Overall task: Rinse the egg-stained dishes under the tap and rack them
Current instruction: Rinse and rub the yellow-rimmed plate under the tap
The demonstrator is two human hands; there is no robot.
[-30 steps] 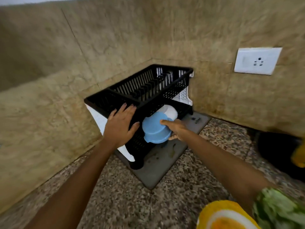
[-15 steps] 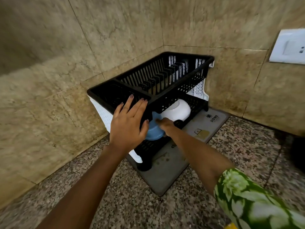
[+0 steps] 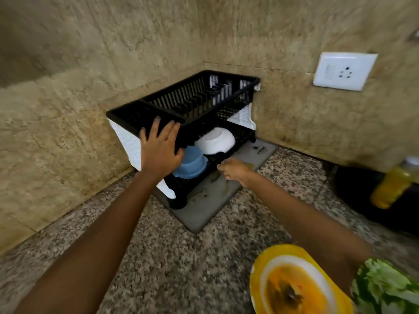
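Both hands spread, empty: left hand [image 3: 162, 148] (on rack [image 3: 229, 86]) half-hides blue bowl [image 3: 192, 164]; right hand [image 3: 234, 169] blurred.

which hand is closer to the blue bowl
Left. The left hand rests on the rack's upper tier, overlapping the blue bowl in view; the right hand is open, off to its right.

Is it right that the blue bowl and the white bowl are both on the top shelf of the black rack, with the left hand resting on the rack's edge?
Not quite. The head view shows the blue bowl and white bowl on the rack's lower shelf, not the top. The left hand does rest on the rack's edge.
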